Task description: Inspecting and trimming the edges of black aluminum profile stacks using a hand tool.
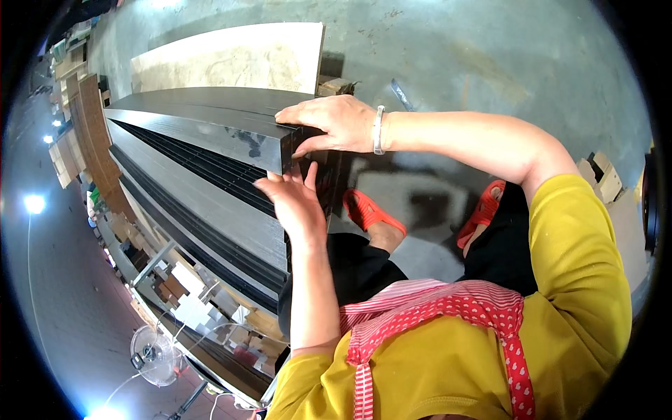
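Long dark boards [217, 137] lie in a tall stack that runs from my hands toward the left. My right hand [336, 122] grips the end of the uppermost boards, its fingers over the top face and its thumb lower at the end. Below it, my left hand [297, 199] holds the lower corner of the same boards, with the thumb on the long side and the fingers up against the end. Beneath the upper boards, more dark boards [224, 210] show grey and black edges. The fingertips of my left hand are partly shaded.
Behind the stack stands a pale panel [231, 59]. A blue-grey strip [402, 94] lies on the concrete floor [455, 42]. To the left are brown boards [98, 140], a fan [154, 355] and a cluttered bench. Cardboard pieces [603, 176] sit at the right.
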A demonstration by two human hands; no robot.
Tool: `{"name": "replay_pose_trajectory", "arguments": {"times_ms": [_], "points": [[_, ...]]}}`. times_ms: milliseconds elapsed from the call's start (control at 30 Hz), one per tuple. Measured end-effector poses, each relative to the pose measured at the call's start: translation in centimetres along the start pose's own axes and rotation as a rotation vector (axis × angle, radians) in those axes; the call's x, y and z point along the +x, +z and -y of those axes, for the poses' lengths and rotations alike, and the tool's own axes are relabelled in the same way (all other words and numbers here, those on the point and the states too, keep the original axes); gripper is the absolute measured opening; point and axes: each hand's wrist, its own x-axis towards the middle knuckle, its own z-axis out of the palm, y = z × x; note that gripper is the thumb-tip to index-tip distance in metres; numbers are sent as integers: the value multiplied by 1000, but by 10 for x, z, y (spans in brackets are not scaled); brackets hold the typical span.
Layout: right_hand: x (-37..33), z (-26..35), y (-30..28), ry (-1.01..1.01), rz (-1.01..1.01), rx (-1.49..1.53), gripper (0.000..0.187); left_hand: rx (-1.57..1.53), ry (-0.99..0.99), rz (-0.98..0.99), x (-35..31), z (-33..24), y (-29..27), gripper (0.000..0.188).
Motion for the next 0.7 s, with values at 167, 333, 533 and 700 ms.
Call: {"name": "replay_pose_trajectory", "arguments": {"times_ms": [167,333,533,700], "points": [[1,11,1,106,24,62,49,-263,-116,15,9,-22,9,57],[2,5,1,57,-11,64,47,-282,-113,-22,11,-23,13,45],[0,3,7,-55,-79,-78,48,-371,-125,-16,11,-26,19,42],[0,3,6,-71,-73,-71,49,-360,-146,-15,11,-27,19,41]]}}
